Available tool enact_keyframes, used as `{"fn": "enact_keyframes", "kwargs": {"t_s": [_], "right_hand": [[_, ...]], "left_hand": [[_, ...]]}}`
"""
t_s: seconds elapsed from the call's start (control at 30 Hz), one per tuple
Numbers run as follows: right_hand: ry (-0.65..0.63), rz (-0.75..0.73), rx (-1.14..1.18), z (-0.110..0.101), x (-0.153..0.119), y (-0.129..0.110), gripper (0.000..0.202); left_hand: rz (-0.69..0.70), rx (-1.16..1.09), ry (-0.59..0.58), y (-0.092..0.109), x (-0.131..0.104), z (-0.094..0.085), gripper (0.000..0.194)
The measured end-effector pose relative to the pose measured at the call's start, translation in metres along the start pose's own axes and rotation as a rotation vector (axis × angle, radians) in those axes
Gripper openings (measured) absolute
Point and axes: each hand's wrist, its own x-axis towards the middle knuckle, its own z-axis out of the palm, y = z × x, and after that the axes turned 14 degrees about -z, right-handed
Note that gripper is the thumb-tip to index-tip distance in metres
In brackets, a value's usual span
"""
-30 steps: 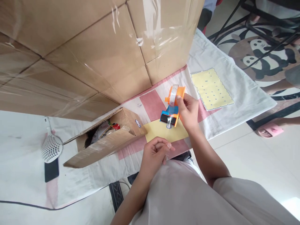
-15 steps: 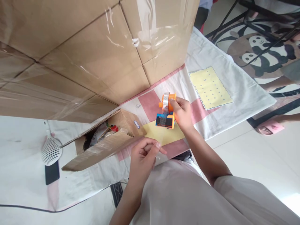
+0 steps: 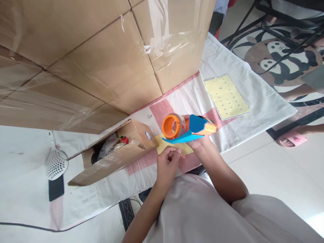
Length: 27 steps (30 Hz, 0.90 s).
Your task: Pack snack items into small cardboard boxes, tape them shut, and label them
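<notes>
My right hand is closed around an orange and blue tape dispenser, held above the table and turned so its orange hub and blue side face me. A roll of clear tape sits on the hub. Just below and to the left, my left hand is pinched shut, thumb against fingers. The clear tape end between them barely shows. Under both hands lies a plain yellow sheet, partly covered by them.
Large taped cardboard boxes stand at the back. An open cardboard box with packets inside lies to the left. A patterned yellow card rests on the tablecloth to the right. A pink-slippered foot shows beyond the table.
My right hand has rolled the tape dispenser over and lowered it slightly, so its blue side now faces up. The left hand has moved right, closer to it, still pinched.
</notes>
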Motion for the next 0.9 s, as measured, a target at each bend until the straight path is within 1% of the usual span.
{"fn": "enact_keyframes", "kwargs": {"t_s": [0.1,0.17,0.2,0.23,0.3,0.33,0.37,0.4,0.47,0.5,0.53,0.6,0.63,0.67,0.7,0.77,0.83,0.87,0.9], "right_hand": [[0.128,-0.024,0.04,-0.008,0.017,-0.004,0.048],[0.18,-0.104,-0.062,-0.011,0.034,0.002,0.043],[0.174,-0.138,-0.156,-0.012,0.042,0.009,0.042],[0.138,-0.152,-0.259,-0.014,0.049,0.017,0.041],[0.043,-0.115,-0.415,-0.017,0.057,0.032,0.04],[0.008,-0.098,-0.455,-0.019,0.057,0.037,0.038],[0.002,-0.103,-0.482,-0.021,0.054,0.039,0.034],[0.029,-0.133,-0.51,-0.023,0.048,0.037,0.033],[0.091,-0.235,-0.551,-0.025,0.031,0.021,0.039],[0.071,-0.283,-0.548,-0.025,0.02,0.008,0.042],[-0.027,-0.307,-0.517,-0.024,0.01,-0.006,0.04],[-0.373,-0.325,-0.404,-0.018,-0.007,-0.034,0.033],[-0.528,-0.343,-0.363,-0.014,-0.013,-0.045,0.026],[-0.642,-0.372,-0.339,-0.008,-0.017,-0.055,0.016],[-0.714,-0.411,-0.337,-0.002,-0.019,-0.062,0.009],[-0.789,-0.501,-0.344,0.009,-0.016,-0.071,0.02],[-0.81,-0.581,-0.325,0.017,-0.007,-0.078,0.024],[-0.779,-0.61,-0.307,0.019,-0.001,-0.083,0.022],[-0.706,-0.64,-0.289,0.021,0.005,-0.089,0.021]], "left_hand": [[-0.024,-0.038,0.01,-0.004,-0.001,-0.005,0.031],[-0.023,-0.067,0.02,-0.002,-0.003,-0.01,0.033],[-0.023,-0.083,0.017,0.0,-0.004,-0.012,0.033],[-0.024,-0.1,0.012,0.002,-0.006,-0.013,0.034],[-0.026,-0.126,0.003,0.006,-0.008,-0.016,0.034],[-0.025,-0.134,0.007,0.007,-0.01,-0.017,0.035],[-0.022,-0.141,0.013,0.008,-0.012,-0.019,0.035],[-0.019,-0.146,0.022,0.009,-0.014,-0.02,0.035],[-0.009,-0.142,0.045,0.008,-0.019,-0.024,0.036],[-0.003,-0.131,0.059,0.008,-0.022,-0.026,0.036],[0.007,-0.112,0.074,0.007,-0.025,-0.029,0.036],[0.04,-0.061,0.112,0.006,-0.032,-0.035,0.034],[0.061,-0.037,0.13,0.006,-0.035,-0.038,0.032],[0.08,-0.021,0.147,0.006,-0.037,-0.041,0.031],[0.094,-0.013,0.164,0.006,-0.039,-0.044,0.03],[0.088,-0.048,0.183,0.005,-0.04,-0.048,0.031],[0.036,-0.154,0.169,0.001,-0.04,-0.051,0.034],[-0.006,-0.218,0.144,-0.002,-0.04,-0.053,0.037],[-0.054,-0.278,0.113,-0.007,-0.041,-0.054,0.042]]}}
